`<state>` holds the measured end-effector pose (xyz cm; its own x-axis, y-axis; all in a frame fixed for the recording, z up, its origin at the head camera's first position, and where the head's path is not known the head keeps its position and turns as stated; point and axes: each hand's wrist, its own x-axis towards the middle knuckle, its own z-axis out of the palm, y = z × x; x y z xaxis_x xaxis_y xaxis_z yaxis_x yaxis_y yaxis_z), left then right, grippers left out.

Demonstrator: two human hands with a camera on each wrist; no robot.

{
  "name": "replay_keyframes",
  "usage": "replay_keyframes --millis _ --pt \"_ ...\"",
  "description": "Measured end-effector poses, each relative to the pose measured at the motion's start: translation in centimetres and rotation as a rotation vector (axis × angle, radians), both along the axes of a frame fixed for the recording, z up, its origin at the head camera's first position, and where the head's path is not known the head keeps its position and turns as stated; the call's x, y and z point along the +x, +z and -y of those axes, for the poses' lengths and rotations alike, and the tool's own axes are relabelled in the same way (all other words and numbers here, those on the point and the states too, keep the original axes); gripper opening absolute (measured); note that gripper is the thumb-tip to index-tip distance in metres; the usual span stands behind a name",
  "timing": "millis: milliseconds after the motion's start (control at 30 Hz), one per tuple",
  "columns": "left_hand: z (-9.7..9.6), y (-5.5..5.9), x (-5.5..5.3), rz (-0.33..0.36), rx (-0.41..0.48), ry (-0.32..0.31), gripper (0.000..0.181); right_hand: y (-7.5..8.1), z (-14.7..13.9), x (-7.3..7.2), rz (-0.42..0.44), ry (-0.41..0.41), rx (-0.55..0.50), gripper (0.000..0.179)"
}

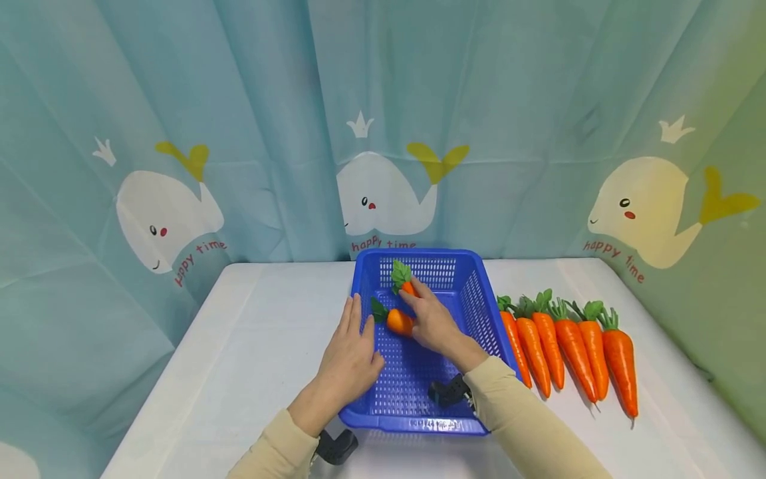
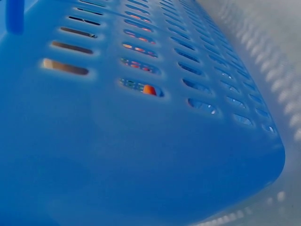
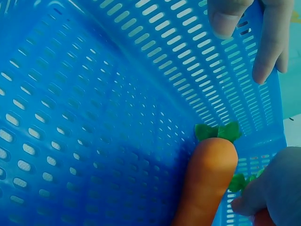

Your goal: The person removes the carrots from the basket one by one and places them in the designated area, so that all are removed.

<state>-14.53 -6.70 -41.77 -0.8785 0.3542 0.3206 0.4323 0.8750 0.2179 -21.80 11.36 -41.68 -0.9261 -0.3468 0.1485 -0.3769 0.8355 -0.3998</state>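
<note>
My right hand (image 1: 432, 322) reaches into a blue plastic basket (image 1: 413, 424) and pinches a carrot (image 1: 408, 288) near its leafy top. In the head view, the hand covers most of that carrot's body. Just beside these fingers, a second carrot (image 1: 399, 322) lies in the basket with its leaves toward the left wall; its thick end fills the front of the right wrist view (image 3: 204, 179). Along the basket's left rim rests my left hand (image 1: 352, 359), its fingers extended and their tips over the inner side. Only the basket's outer wall (image 2: 131, 150) fills the left wrist view.
Several carrots (image 1: 576, 352) lie side by side on the white table (image 1: 269, 319), right of the basket, leaves pointing away from me. A blue-green curtain (image 1: 275, 133) with white whales hangs behind the table and at both sides.
</note>
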Motion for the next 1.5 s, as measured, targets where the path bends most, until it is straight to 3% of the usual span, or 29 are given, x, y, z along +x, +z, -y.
replay_keyframes --millis 367,567,733,833,1033,1500 --pt "-0.1 0.6 0.1 0.008 -0.027 0.011 0.057 0.0 0.0 -0.3 -0.094 0.056 -0.101 0.039" --pt "0.0 0.5 0.3 0.001 -0.022 0.007 0.057 0.3 -0.1 0.0 -0.069 0.053 -0.143 0.046" --pt "-0.1 0.3 0.3 -0.021 -0.035 -0.005 0.056 0.6 -0.6 0.2 -0.123 0.058 -0.174 0.051" --pt "-0.1 0.3 0.2 -0.023 -0.043 -0.005 0.056 0.9 -1.0 0.3 -0.137 0.06 -0.169 0.053" --pt "-0.1 0.2 0.3 -0.004 -0.034 -0.005 0.057 1.4 -2.1 0.6 -0.082 0.04 -0.139 0.054" --pt "-0.1 0.4 0.3 0.031 -0.017 0.009 0.058 2.9 -3.8 1.3 -0.099 0.057 -0.134 0.055"
